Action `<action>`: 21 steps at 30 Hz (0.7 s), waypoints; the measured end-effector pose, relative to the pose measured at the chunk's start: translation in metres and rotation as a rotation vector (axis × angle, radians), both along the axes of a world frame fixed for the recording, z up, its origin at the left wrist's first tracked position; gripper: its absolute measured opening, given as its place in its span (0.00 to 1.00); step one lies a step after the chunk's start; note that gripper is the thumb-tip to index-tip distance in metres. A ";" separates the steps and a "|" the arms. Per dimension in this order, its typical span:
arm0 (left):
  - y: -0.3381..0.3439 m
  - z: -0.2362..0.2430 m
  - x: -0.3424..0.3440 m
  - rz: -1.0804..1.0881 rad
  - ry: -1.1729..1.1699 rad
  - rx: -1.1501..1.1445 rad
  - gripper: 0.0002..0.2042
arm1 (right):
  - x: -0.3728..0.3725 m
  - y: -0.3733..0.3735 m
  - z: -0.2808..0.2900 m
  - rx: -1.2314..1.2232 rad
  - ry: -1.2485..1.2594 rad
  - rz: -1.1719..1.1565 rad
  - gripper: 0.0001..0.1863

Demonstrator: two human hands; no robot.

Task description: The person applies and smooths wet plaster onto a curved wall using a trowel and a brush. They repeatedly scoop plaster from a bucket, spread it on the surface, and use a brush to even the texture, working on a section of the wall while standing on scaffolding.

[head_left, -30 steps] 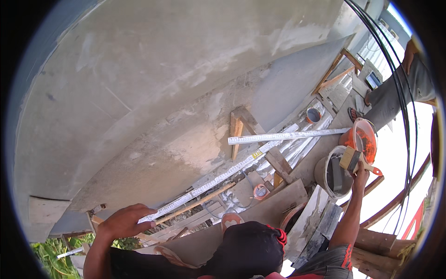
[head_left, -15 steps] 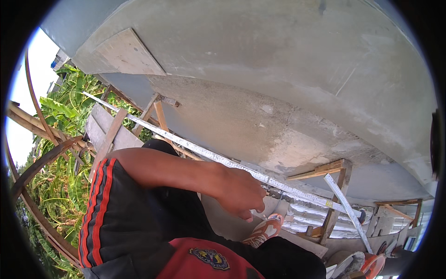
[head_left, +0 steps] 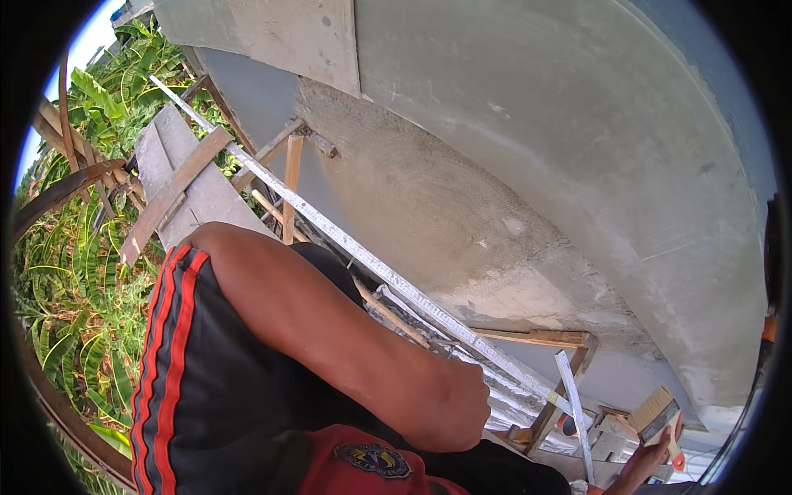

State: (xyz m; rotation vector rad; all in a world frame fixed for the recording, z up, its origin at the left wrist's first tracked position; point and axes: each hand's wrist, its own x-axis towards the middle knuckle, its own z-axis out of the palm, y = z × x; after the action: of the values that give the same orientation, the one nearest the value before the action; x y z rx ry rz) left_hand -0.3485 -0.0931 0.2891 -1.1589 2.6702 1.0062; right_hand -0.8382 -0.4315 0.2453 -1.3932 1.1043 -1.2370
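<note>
My left hand [head_left: 462, 408] is curled closed at the lower middle, knuckles to the right. Its back faces me, so whatever the fingers hold, if anything, is hidden. At the lower right, my right hand [head_left: 648, 464] grips a wide paintbrush [head_left: 654, 415] with tan bristles and a dark band; a bit of its red and white handle shows past the fingers. The bristles point up toward the smooth grey plastered surface [head_left: 528, 124], apart from it as far as I can tell. Beyond my left forearm runs a long whitish metal straightedge [head_left: 355, 247], sloping down to the right.
A shorter whitish bar [head_left: 575, 412] leans by a wooden bracket [head_left: 561, 388]. At the left are a grey board [head_left: 169, 157] with a wooden batten [head_left: 177, 194], and bent brown strips [head_left: 62, 194] before green plants [head_left: 91, 280]. A flat panel [head_left: 297, 41] lies against the plaster at the top.
The view has shifted. My left hand has moved lower and its fingers are curled tighter. My right hand has come into view with the paintbrush. The shoe seen before is now hidden.
</note>
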 end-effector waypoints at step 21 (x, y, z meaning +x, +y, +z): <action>0.060 -0.051 0.024 0.125 0.029 -0.158 0.17 | 0.749 0.252 -0.089 -0.310 0.022 0.768 0.21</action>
State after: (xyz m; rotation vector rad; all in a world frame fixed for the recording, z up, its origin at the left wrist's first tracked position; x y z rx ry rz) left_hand -0.3248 -0.0335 0.2382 -1.3657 2.7736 0.8461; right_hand -0.0891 -0.1795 0.1568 -1.8267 0.3086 -0.8339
